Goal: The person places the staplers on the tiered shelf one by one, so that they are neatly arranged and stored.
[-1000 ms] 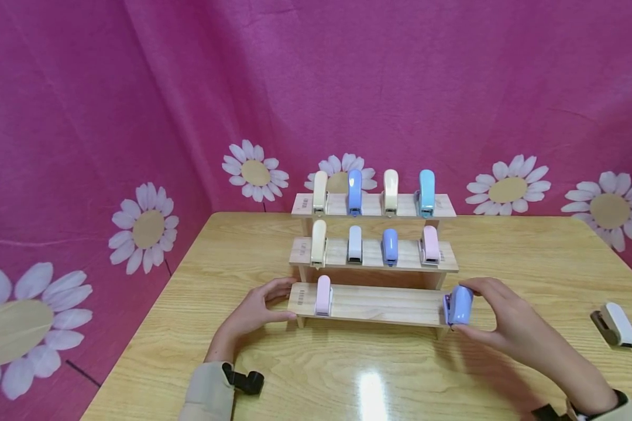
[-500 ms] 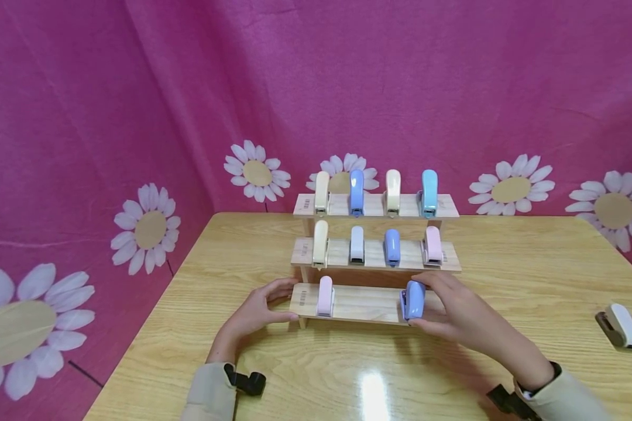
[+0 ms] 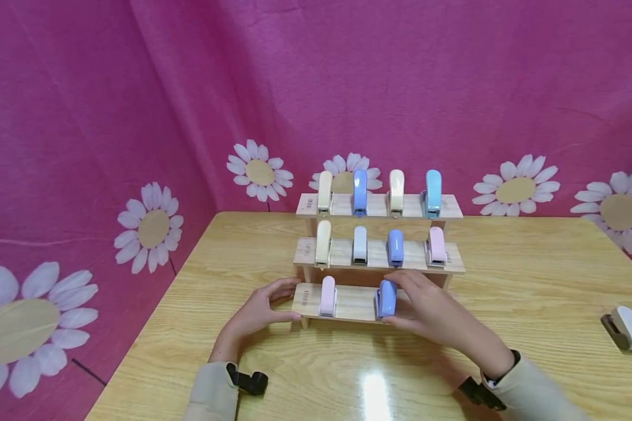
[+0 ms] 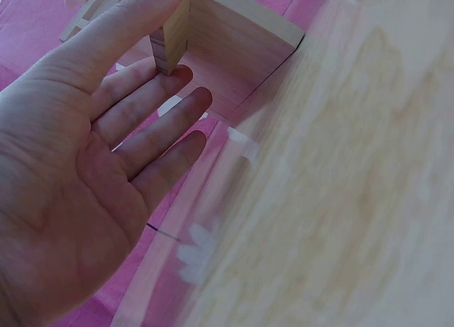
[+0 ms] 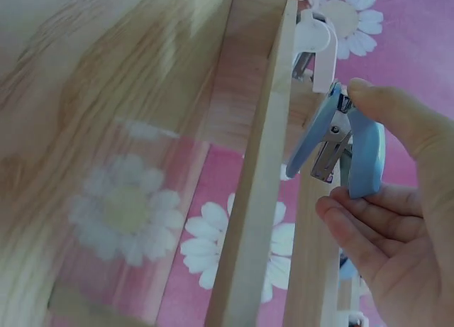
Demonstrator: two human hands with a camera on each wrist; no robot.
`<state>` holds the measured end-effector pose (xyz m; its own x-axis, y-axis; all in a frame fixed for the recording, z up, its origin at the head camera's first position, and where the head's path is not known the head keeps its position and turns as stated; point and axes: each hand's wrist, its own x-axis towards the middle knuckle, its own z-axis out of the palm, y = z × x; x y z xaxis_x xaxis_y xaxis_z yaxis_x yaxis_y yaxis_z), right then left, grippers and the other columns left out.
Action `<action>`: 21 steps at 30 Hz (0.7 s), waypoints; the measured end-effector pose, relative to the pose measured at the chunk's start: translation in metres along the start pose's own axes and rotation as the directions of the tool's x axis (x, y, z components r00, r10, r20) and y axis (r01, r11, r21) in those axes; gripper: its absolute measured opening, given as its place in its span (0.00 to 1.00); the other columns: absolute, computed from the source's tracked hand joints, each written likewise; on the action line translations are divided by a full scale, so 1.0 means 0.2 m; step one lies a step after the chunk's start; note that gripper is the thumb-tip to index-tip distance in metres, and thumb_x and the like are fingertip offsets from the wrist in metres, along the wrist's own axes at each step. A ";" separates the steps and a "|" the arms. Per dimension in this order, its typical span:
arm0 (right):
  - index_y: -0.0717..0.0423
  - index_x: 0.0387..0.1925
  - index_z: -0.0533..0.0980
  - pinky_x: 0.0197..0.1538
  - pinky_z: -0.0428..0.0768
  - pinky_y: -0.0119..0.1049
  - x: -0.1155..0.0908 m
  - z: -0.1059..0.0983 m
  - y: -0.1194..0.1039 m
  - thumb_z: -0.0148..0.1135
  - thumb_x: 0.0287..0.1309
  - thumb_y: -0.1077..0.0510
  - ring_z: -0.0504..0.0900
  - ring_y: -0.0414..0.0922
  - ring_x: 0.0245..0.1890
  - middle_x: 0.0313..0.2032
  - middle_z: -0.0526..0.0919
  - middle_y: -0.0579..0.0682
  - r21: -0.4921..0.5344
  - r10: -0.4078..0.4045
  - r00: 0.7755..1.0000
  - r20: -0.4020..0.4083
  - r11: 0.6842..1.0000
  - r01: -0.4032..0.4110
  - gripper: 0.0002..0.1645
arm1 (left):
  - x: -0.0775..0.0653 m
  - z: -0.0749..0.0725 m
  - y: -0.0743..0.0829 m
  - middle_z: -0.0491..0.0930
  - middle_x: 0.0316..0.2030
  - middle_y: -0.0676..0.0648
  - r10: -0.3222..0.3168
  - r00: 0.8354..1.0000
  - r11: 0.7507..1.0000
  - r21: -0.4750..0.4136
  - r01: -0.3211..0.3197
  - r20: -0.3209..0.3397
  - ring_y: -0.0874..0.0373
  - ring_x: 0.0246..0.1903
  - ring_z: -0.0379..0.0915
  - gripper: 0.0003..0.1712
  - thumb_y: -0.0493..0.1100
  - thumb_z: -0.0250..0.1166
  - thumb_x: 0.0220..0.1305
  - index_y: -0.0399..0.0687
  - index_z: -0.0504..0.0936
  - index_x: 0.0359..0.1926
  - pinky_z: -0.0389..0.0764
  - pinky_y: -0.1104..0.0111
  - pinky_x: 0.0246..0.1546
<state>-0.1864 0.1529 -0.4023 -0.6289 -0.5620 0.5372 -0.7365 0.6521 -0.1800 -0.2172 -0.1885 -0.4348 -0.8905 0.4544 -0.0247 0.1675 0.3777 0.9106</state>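
Observation:
My right hand pinches a periwinkle-blue stapler between thumb and fingers, over the middle of the lowest shelf. In the right wrist view the stapler is tilted, its jaws spread and the metal inside showing. My left hand rests at the left end of the three-tier wooden rack, thumb at the front corner and fingers at the back one. The left wrist view shows its fingers loosely extended beside the rack's leg. A pink stapler stands on the same shelf, left of the held one.
Several staplers in cream, blue, white and pink stand on the middle shelf and top shelf. A white stapler lies at the table's right. Behind the wooden table hangs a pink flowered cloth.
My right hand has carried the blue stapler leftward, from the right end of the lowest shelf to its middle. The left hand stays at the rack's left end.

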 end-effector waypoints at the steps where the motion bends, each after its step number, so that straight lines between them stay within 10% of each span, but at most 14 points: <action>1: 0.63 0.51 0.71 0.48 0.82 0.41 0.00 0.01 0.00 0.76 0.38 0.46 0.78 0.47 0.48 0.47 0.78 0.54 0.001 0.001 1.000 0.003 1.000 -0.001 0.40 | 0.00 0.00 0.00 0.67 0.64 0.44 0.001 1.000 1.000 0.000 -0.001 -0.001 0.47 0.64 0.64 0.43 0.44 0.72 0.50 0.43 0.64 0.66 0.65 0.53 0.65; 21: 0.62 0.54 0.70 0.52 0.81 0.40 0.06 0.10 -0.01 0.73 0.43 0.43 0.76 0.46 0.51 0.49 0.76 0.54 0.027 0.037 0.996 0.085 0.999 -0.040 0.41 | 0.04 0.00 -0.12 0.68 0.63 0.49 0.004 1.000 1.000 0.007 -0.004 -0.010 0.51 0.63 0.65 0.44 0.50 0.73 0.49 0.49 0.65 0.66 0.67 0.56 0.65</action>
<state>-0.1977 0.1346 -0.4112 -0.6749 -0.5786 0.4580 -0.7174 0.6599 -0.2234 -0.2295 -0.1940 -0.4569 -0.8940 0.4477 -0.0166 0.1742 0.3816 0.9078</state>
